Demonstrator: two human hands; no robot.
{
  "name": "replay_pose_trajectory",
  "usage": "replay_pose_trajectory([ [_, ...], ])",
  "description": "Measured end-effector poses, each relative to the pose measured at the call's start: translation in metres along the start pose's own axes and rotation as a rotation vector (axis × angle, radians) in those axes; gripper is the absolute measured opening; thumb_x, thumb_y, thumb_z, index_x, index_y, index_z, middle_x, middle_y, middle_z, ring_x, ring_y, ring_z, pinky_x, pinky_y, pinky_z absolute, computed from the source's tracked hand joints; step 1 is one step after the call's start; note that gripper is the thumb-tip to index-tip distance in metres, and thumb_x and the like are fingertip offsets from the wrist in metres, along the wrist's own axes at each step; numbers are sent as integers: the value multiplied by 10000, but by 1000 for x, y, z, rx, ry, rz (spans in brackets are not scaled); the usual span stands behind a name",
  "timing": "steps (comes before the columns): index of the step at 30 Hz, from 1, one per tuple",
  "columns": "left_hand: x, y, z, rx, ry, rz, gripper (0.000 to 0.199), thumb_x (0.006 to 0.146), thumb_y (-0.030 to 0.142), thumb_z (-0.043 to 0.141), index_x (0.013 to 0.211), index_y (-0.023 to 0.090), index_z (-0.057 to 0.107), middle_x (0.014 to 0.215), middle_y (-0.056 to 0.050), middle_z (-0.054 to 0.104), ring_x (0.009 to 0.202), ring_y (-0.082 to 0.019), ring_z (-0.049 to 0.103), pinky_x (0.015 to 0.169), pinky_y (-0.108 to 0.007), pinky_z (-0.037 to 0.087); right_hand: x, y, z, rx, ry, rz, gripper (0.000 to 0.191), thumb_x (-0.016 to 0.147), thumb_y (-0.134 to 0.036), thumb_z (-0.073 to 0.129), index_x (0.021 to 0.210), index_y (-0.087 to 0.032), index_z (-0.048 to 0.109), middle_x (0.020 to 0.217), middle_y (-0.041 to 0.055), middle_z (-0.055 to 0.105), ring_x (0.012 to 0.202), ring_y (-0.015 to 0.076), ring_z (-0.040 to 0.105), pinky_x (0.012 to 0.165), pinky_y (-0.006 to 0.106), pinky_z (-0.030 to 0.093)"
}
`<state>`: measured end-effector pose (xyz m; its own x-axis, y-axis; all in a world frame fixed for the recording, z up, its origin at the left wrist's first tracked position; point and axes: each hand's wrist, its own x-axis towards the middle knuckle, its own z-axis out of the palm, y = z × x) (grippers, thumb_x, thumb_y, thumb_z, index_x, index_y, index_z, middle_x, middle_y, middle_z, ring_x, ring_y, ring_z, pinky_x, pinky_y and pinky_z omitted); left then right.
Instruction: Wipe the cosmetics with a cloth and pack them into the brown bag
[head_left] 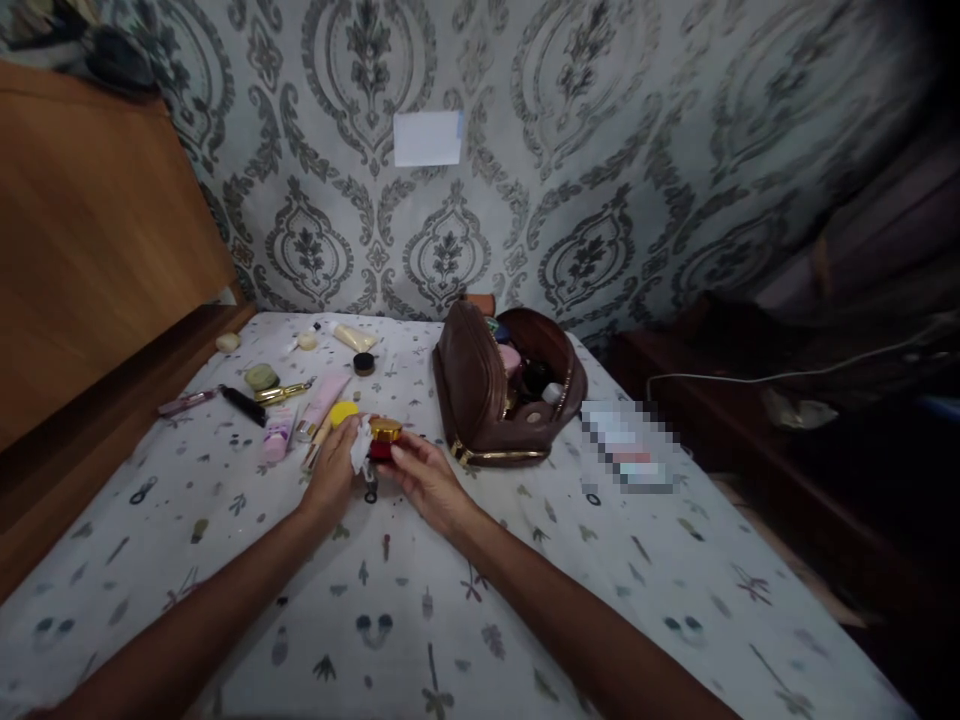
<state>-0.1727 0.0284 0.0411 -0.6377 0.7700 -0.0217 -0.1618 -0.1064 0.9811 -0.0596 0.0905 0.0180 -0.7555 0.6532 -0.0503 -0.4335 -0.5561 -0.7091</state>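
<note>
My right hand (pixel 431 478) is closed on a small red jar (pixel 381 450) with a gold lid (pixel 386 430), a little above the patterned sheet. My left hand (pixel 331 468) grips a crumpled white tissue (pixel 361 447) against the jar's left side. Just beyond my left fingers is a round yellow item (pixel 344 412), partly covered by them. Pink tubes (pixel 277 433) lie left of that hand. To the right of my hands stands a brown cosmetic bag (pixel 472 385), unzipped, with jars and other small items inside.
Several cosmetics lie at the left, among them a black tube (pixel 243 405), a gold tube (pixel 279 393), a cream tube (pixel 354 337) and a black-lidded jar (pixel 364 363). A blurred-out flat item (pixel 630 445) is right of the bag. A wooden board (pixel 97 190) borders the left side.
</note>
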Motion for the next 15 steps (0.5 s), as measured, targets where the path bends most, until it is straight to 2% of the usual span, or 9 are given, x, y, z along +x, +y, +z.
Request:
replay_pose_trajectory([
  [4, -4, 4, -3, 255, -86, 124, 496, 850, 610, 509, 1045, 194, 696, 1045, -72, 708, 1013, -239, 633, 896, -344, 477, -1, 3, 2, -66, -55, -21, 531, 578, -271, 894, 1064, -196, 694, 983, 7, 713, 840, 132, 657, 709, 213, 553],
  [8, -5, 4, -3, 288, -165, 168, 463, 859, 589, 509, 1007, 200, 713, 998, -62, 718, 951, -236, 646, 904, -350, 478, -2, 7, -1, -108, 7, -58, 618, 541, -290, 911, 1087, -210, 634, 950, -3, 708, 773, 139, 651, 595, 209, 535],
  [11, -4, 5, -3, 223, -109, 121, 405, 814, 566, 585, 932, 201, 714, 935, -51, 718, 900, -227, 653, 826, -314, 501, -3, 7, -3, -64, 50, -48, 666, 523, -314, 925, 1074, -243, 556, 949, -21, 705, 745, 137, 670, 531, 193, 510],
  [15, -2, 3, -3, 56, 44, -40, 350, 682, 466, 731, 907, 200, 695, 883, -32, 713, 806, -211, 663, 637, -267, 519, -4, 6, -2, -48, -37, 14, 523, 620, -451, 868, 946, -223, 529, 822, -18, 711, 624, 130, 677, 522, 197, 482],
])
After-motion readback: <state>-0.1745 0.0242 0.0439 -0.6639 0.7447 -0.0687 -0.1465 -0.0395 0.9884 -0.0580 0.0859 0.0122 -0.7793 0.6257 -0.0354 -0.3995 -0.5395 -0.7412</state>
